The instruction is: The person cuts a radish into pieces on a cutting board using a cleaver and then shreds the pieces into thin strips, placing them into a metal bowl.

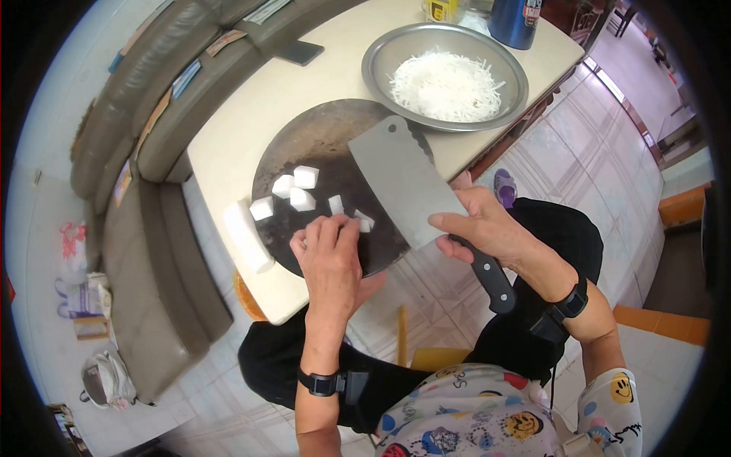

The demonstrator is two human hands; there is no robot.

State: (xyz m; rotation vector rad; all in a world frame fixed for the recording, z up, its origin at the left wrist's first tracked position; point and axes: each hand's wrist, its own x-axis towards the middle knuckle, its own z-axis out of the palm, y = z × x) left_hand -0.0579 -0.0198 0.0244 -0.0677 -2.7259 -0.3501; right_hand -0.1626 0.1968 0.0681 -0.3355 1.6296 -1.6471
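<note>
My right hand (pixel 487 221) grips a cleaver (pixel 407 183), its thumb on the broad blade near the black handle. The blade is held flat-side up over the right part of a dark round chopping board (pixel 304 129). On the board's near side, my left hand (pixel 333 247) has its fingers bent and drawn together at a small cut piece of white radish (pixel 364 221), partly hidden by the fingertips. Another small piece (pixel 336 204) lies just beyond. Several radish chunks (pixel 303 188) sit farther left, and a long peeled radish length (pixel 247 236) rests at the board's left edge.
A steel basin (pixel 373 76) of white shreds (pixel 445 85) stands behind the board on the cream table (pixel 228 129). Near it are a blue canister (pixel 516 21), a yellow container (pixel 440 9) and a phone (pixel 300 52). A grey sofa (pixel 156 266) is at left.
</note>
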